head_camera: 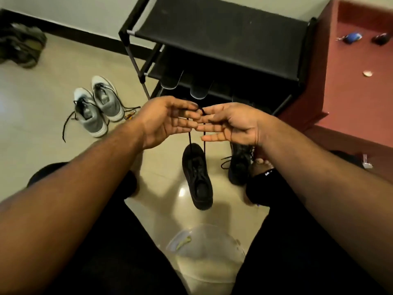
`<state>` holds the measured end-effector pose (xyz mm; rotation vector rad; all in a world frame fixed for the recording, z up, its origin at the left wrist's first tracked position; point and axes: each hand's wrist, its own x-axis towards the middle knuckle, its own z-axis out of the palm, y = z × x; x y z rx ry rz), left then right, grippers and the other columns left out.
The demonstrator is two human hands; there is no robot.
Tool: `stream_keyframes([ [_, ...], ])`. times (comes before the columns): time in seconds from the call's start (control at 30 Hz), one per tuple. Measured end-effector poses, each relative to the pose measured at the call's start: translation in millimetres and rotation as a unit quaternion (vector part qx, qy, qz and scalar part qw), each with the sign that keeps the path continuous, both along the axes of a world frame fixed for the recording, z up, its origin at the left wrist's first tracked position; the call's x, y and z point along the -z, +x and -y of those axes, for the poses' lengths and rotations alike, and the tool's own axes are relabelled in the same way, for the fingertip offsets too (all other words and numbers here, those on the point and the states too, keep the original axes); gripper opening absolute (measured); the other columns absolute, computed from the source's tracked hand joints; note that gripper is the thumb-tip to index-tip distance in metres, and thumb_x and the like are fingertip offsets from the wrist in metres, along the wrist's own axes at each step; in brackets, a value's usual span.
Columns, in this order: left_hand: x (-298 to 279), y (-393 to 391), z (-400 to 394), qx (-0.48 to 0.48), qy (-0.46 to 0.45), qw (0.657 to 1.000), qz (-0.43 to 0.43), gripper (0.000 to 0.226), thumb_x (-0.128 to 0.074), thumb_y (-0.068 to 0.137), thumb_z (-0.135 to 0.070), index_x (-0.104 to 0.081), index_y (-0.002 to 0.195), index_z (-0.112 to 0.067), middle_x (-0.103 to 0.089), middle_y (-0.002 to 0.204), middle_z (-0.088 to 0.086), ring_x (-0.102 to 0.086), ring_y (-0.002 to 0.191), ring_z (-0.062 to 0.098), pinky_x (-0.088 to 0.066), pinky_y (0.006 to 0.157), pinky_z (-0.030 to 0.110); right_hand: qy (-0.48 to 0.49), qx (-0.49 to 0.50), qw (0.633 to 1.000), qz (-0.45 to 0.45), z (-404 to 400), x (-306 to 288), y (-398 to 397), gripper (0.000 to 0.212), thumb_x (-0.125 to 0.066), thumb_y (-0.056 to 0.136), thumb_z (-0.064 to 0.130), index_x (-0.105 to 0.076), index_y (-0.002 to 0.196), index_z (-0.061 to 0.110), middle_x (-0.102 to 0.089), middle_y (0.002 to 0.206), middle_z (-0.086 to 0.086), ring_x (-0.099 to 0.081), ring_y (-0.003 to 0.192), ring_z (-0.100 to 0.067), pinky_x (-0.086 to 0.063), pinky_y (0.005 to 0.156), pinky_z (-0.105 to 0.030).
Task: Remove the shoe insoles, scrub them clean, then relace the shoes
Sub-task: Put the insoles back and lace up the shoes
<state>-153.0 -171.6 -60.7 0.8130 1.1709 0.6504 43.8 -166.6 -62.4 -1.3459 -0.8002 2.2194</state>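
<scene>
Two bare hands meet above the glossy cream tiled floor (pixel 53 86), palms turned up and fingers mostly straight. The left hand (pixel 168 122) and the right hand (pixel 229 124) both pinch the two ends of the thin black shoelace (pixel 190 139) at their fingertips, where thumbs and forefingers come together. That lace runs down taut to the black low-top shoe (pixel 197 177), which hangs from it, toe tilted up, above the floor between the person's knees (a bright glare spot lies on the tile just beside its heel). Its partner, a second black shoe (pixel 240 165), stands just right of it, partly hidden by the right wrist.

On the black metal-and-fabric shoe rack (pixel 223 28) against the pale wall, two pale grey insoles (pixel 170 81) lean on the lower shelf with their rounded ends hanging over its edge. Well to the left, a pair of grey-and-white sneakers (pixel 97 107) sits with loose black laces trailing over the tile. A clear plastic basin (pixel 204 248) rests on the floor near the person's lap. At the right stands a reddish-brown wooden cabinet (pixel 350 92).
</scene>
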Motion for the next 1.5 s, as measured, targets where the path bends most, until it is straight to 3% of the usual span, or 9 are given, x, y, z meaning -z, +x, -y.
stream_keyframes([
  [0.2, 18, 1, -42, -0.002, 0.065, 0.994, -0.093, 0.028, -0.046, 0.097, 0.003, -0.067, 0.112, -0.008, -0.075, 0.099, 0.011, -0.072, 0.088, 0.022, -0.057, 0.086, 0.034, 0.241, 0.031, 0.940, 0.240, -34, 20, -9, 0.015, -0.065, 0.092, 0.015, -0.071, 0.099, 0.004, -0.073, 0.078, -0.009, -0.065, 0.066, -0.011, -0.051, 0.061, -0.024],
  [0.43, 27, -6, -61, -0.008, 0.154, 0.958, -0.242, 0.017, -0.059, 0.098, -0.024, -0.075, 0.103, -0.021, -0.067, 0.090, -0.013, -0.058, 0.086, 0.000, -0.046, 0.077, 0.022, 0.338, 0.027, 0.908, 0.245, -56, 20, -18, 0.006, -0.074, 0.083, 0.012, -0.076, 0.087, 0.016, -0.075, 0.085, -0.005, -0.071, 0.085, -0.019, -0.057, 0.084, -0.033],
  [0.57, 26, -10, -65, 0.012, 0.128, 0.975, -0.180, 0.017, -0.061, 0.096, -0.012, -0.072, 0.109, -0.012, -0.072, 0.079, 0.003, -0.068, 0.078, 0.014, -0.057, 0.084, 0.033, 0.390, -0.008, 0.895, 0.218, -55, 14, -19, 0.027, -0.073, 0.082, 0.002, -0.072, 0.101, 0.022, -0.073, 0.084, -0.012, -0.072, 0.081, -0.022, -0.059, 0.084, -0.035],
  [0.7, 20, -7, -66, 0.086, 0.127, 0.979, -0.136, 0.057, -0.067, 0.088, -0.001, -0.046, 0.138, -0.017, -0.072, 0.070, 0.008, -0.072, 0.076, 0.023, -0.059, 0.080, 0.032, 0.418, -0.083, 0.872, 0.240, -55, 11, -13, 0.058, -0.073, 0.083, 0.004, -0.056, 0.132, 0.029, -0.071, 0.077, -0.001, -0.070, 0.077, -0.009, -0.054, 0.083, -0.021],
  [1.0, 16, 0, -64, 0.162, 0.157, 0.969, -0.103, 0.042, -0.071, 0.084, 0.001, -0.046, 0.111, -0.020, -0.072, 0.088, 0.011, -0.071, 0.085, 0.020, -0.055, 0.081, 0.027, 0.415, -0.098, 0.835, 0.346, -54, 8, -4, 0.005, -0.074, 0.085, 0.020, -0.075, 0.090, 0.020, -0.072, 0.079, 0.008, -0.067, 0.074, 0.001, -0.054, 0.074, -0.018],
  [1.17, 36, 4, -61, 0.294, 0.304, 0.840, -0.341, 0.023, -0.072, 0.086, -0.008, -0.066, 0.080, -0.029, -0.056, 0.091, -0.013, -0.058, 0.087, 0.005, -0.051, 0.081, 0.030, 0.369, -0.117, 0.814, 0.434, -56, 8, -5, 0.015, -0.065, 0.092, 0.029, -0.073, 0.092, 0.017, -0.071, 0.079, 0.005, -0.068, 0.072, -0.003, -0.058, 0.077, -0.027],
  [1.33, 38, 24, -55, 0.396, 0.263, 0.662, -0.579, 0.037, -0.052, 0.099, -0.039, -0.054, 0.137, -0.039, -0.048, 0.131, 0.001, -0.043, 0.125, 0.023, -0.039, 0.100, 0.044, 0.194, -0.194, 0.849, 0.451, -57, 14, -12, 0.022, -0.056, 0.097, 0.020, -0.068, 0.086, 0.006, -0.072, 0.069, -0.007, -0.069, 0.056, -0.017, -0.059, 0.056, -0.030],
  [1.4, 38, 30, -52, 0.376, 0.287, 0.647, -0.598, 0.049, -0.051, 0.097, -0.049, -0.046, 0.144, -0.036, -0.045, 0.133, 0.002, -0.039, 0.127, 0.023, -0.035, 0.104, 0.047, 0.133, -0.212, 0.874, 0.417, -59, 14, -14, 0.023, -0.051, 0.094, 0.012, -0.066, 0.079, 0.001, -0.066, 0.059, -0.009, -0.060, 0.046, -0.019, -0.049, 0.044, -0.024],
  [1.5, 38, 31, -49, 0.347, 0.295, 0.691, -0.561, 0.059, -0.059, 0.089, -0.055, -0.049, 0.142, -0.031, -0.043, 0.120, -0.003, -0.039, 0.122, 0.019, -0.034, 0.103, 0.045, 0.089, -0.216, 0.907, 0.350, -64, 13, -10, 0.023, -0.050, 0.090, 0.010, -0.063, 0.072, 0.003, -0.060, 0.055, -0.008, -0.053, 0.043, -0.017, -0.047, 0.044, -0.023],
])
